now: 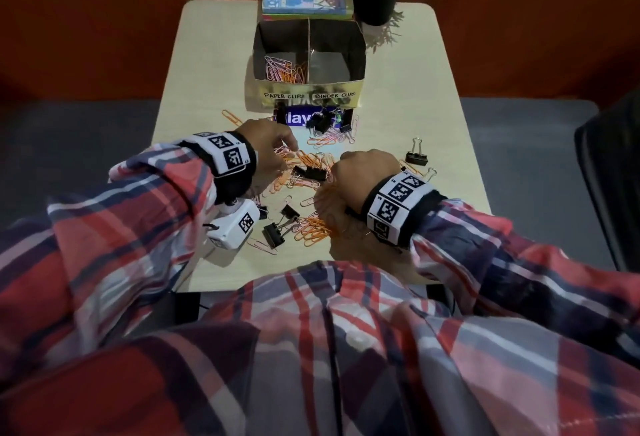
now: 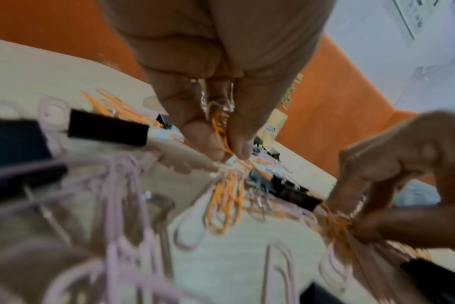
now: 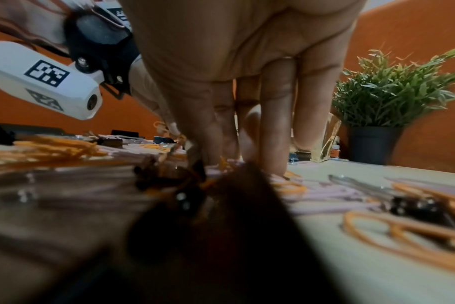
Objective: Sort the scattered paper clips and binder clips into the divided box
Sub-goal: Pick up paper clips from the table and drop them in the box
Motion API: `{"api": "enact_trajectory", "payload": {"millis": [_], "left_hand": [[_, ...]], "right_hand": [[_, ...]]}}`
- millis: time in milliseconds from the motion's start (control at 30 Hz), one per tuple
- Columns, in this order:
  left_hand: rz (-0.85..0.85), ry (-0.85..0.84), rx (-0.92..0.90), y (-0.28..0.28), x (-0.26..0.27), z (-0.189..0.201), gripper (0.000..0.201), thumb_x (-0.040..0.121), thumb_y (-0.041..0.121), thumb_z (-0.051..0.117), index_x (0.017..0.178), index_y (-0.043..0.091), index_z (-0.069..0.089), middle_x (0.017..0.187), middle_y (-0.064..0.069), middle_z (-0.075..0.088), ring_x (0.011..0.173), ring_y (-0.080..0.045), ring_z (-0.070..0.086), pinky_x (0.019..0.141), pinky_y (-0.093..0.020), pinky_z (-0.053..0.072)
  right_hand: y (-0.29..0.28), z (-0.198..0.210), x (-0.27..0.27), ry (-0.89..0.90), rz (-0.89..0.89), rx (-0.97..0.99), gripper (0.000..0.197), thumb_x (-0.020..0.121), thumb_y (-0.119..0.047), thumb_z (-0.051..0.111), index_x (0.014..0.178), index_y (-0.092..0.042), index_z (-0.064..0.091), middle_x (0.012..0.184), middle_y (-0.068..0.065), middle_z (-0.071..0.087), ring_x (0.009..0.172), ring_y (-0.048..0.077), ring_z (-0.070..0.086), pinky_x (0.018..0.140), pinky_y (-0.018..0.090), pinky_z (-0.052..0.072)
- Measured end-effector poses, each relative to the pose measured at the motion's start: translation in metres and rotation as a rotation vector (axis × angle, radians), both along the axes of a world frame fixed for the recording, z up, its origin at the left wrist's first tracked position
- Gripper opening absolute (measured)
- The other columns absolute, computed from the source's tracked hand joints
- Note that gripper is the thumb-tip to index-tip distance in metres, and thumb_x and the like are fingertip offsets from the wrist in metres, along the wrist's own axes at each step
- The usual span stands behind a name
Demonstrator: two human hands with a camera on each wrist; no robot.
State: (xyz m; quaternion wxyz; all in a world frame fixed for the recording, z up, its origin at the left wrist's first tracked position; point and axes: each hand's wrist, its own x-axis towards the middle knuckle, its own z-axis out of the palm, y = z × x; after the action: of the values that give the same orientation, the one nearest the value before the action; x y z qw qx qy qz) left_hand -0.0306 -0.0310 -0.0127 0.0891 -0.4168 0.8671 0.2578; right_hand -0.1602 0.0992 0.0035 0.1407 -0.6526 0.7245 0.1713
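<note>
The divided box (image 1: 309, 86) stood at the far side of the surface (image 1: 204, 64), its left compartment, labelled for paper clips, already holding a small heap of pink and orange ones, while the right compartment, labelled for binder clips, looked bare as far as the head view showed. Most of the work seemed left: paper clips (image 1: 313, 161) and black binder clips (image 1: 313, 173) lay mixed between the box and the person, with one binder clip (image 1: 416, 156) off to the right. The left hand (image 1: 268, 148) had its fingers (image 2: 195, 127) pinched on a few orange paper clips. The right hand (image 1: 363, 172) reached into the same heap, fingers curled on an orange tangle in the left wrist view, though blur made the grip hard to judge. The right wrist view was largely blocked by a dark, out-of-focus mass close to the lens, and the box floor behind its front wall was hidden.
</note>
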Motion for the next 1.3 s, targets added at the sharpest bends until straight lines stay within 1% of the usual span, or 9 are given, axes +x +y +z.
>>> {"api": "enact_trajectory", "payload": {"millis": [200, 367, 533, 700, 967, 1033, 1100, 1200, 1300], "left_hand": [[0.042, 0.107, 0.020, -0.020, -0.002, 0.033, 0.027, 0.084, 0.007, 0.067, 0.108, 0.020, 0.068, 0.109, -0.003, 0.066, 0.083, -0.016, 0.059, 0.066, -0.023, 0.046], [0.054, 0.182, -0.141, -0.061, -0.036, 0.068, 0.027, 0.086, 0.005, 0.061, 0.104, 0.023, 0.070, 0.116, -0.001, 0.066, 0.097, -0.018, 0.060, 0.084, -0.029, 0.048], [-0.068, 0.040, -0.304, -0.091, -0.076, 0.064, 0.027, 0.090, 0.005, 0.054, 0.112, 0.015, 0.068, 0.125, -0.007, 0.063, 0.113, -0.026, 0.057, 0.083, -0.027, 0.042], [-0.078, -0.021, -0.269, -0.103, -0.086, 0.046, 0.036, 0.092, 0.013, 0.056, 0.128, 0.012, 0.057, 0.132, -0.010, 0.057, 0.119, -0.028, 0.054, 0.094, -0.029, 0.042], [-0.137, 0.042, -0.197, -0.058, -0.046, 0.050, 0.023, 0.085, 0.023, 0.067, 0.107, 0.015, 0.065, 0.105, -0.004, 0.067, 0.091, -0.021, 0.061, 0.075, -0.026, 0.045], [-0.219, -0.087, -0.089, -0.032, -0.029, 0.037, 0.029, 0.083, 0.030, 0.069, 0.108, 0.016, 0.064, 0.105, -0.001, 0.064, 0.084, -0.014, 0.056, 0.069, -0.026, 0.045], [-0.318, -0.241, -0.080, -0.014, -0.016, 0.021, 0.040, 0.080, 0.040, 0.070, 0.112, 0.018, 0.060, 0.110, -0.001, 0.058, 0.089, -0.015, 0.051, 0.074, -0.028, 0.044], [-0.340, -0.317, -0.137, 0.001, -0.002, 0.003, 0.065, 0.067, 0.060, 0.071, 0.112, 0.018, 0.053, 0.112, -0.003, 0.047, 0.094, -0.022, 0.051, 0.076, -0.032, 0.046], [-0.293, -0.296, -0.163, 0.011, 0.005, -0.005, 0.081, 0.053, 0.069, 0.073, 0.110, 0.020, 0.045, 0.112, -0.002, 0.038, 0.087, -0.024, 0.050, 0.072, -0.035, 0.048]], "right_hand": [[-0.002, 0.002, 0.000, 0.020, 0.022, 0.043, 0.030, 0.096, -0.023, 0.049, 0.122, -0.013, 0.060, 0.121, 0.008, 0.060, 0.111, 0.030, 0.058, 0.082, 0.036, 0.047], [-0.003, -0.002, -0.004, 0.022, -0.002, 0.035, 0.032, 0.094, -0.033, 0.054, 0.120, -0.017, 0.061, 0.116, 0.005, 0.061, 0.107, 0.029, 0.059, 0.078, 0.035, 0.046], [0.006, -0.004, -0.013, 0.044, -0.103, 0.024, 0.034, 0.093, -0.041, 0.046, 0.114, -0.021, 0.063, 0.109, 0.004, 0.059, 0.100, 0.027, 0.060, 0.070, 0.033, 0.042], [0.009, -0.010, -0.012, 0.071, -0.030, 0.024, 0.027, 0.096, -0.026, 0.048, 0.118, -0.019, 0.062, 0.113, 0.005, 0.060, 0.102, 0.029, 0.062, 0.067, 0.033, 0.038], [-0.012, -0.012, -0.022, 0.016, -0.019, -0.011, 0.034, 0.095, -0.043, 0.043, 0.112, -0.023, 0.065, 0.106, 0.002, 0.065, 0.095, 0.027, 0.062, 0.069, 0.031, 0.040], [-0.021, -0.012, -0.017, 0.021, -0.033, -0.018, 0.042, 0.089, -0.055, 0.042, 0.102, -0.024, 0.068, 0.091, 0.002, 0.063, 0.083, 0.027, 0.059, 0.067, 0.029, 0.041], [-0.026, -0.011, -0.010, 0.049, 0.000, -0.008, 0.052, 0.082, -0.067, 0.043, 0.088, -0.020, 0.063, 0.077, 0.001, 0.053, 0.074, 0.025, 0.053, 0.063, 0.029, 0.041], [-0.030, -0.012, -0.001, 0.080, 0.051, 0.004, 0.054, 0.080, -0.071, 0.046, 0.095, -0.021, 0.062, 0.092, 0.003, 0.058, 0.086, 0.025, 0.059, 0.065, 0.031, 0.041], [-0.035, -0.016, 0.006, 0.091, 0.079, -0.006, 0.044, 0.090, -0.055, 0.049, 0.110, -0.019, 0.064, 0.105, 0.003, 0.061, 0.098, 0.025, 0.061, 0.068, 0.032, 0.041]]}}
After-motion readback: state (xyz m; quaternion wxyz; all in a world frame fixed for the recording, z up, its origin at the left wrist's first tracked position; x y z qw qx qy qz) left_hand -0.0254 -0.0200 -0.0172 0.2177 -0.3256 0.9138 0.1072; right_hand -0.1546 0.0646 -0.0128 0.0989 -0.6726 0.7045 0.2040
